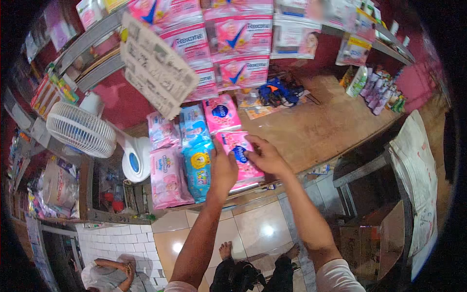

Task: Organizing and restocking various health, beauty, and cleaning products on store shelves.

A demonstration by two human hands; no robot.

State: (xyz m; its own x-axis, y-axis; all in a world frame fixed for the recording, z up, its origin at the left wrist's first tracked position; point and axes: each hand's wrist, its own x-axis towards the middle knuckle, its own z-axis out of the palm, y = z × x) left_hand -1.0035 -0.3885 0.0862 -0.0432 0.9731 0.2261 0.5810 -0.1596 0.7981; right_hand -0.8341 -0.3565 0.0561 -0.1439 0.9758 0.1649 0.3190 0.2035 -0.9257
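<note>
A pink Paseo tissue pack [239, 155] lies near the front edge of the wooden counter [328, 116]. Both hands are on it: my left hand [224, 166] along its left side, my right hand [266, 155] at its upper right with thumb and fingers on the wrapper. Another pink Paseo pack [220, 113] lies right behind it. To the left are a blue and yellow pack of baby wipes [197, 171], a light blue pack [193, 122], a large pink baby pack [168, 175] and a smaller pink one [162, 129].
A white fan [82, 127] stands left of the packs. A cardboard sign [157, 69] and strips of Rexona sachets [242, 43] hang above. Blue cloth or straps [279, 91] and several bottles [379, 89] lie farther back. A person with folded arms [113, 273] is at lower left.
</note>
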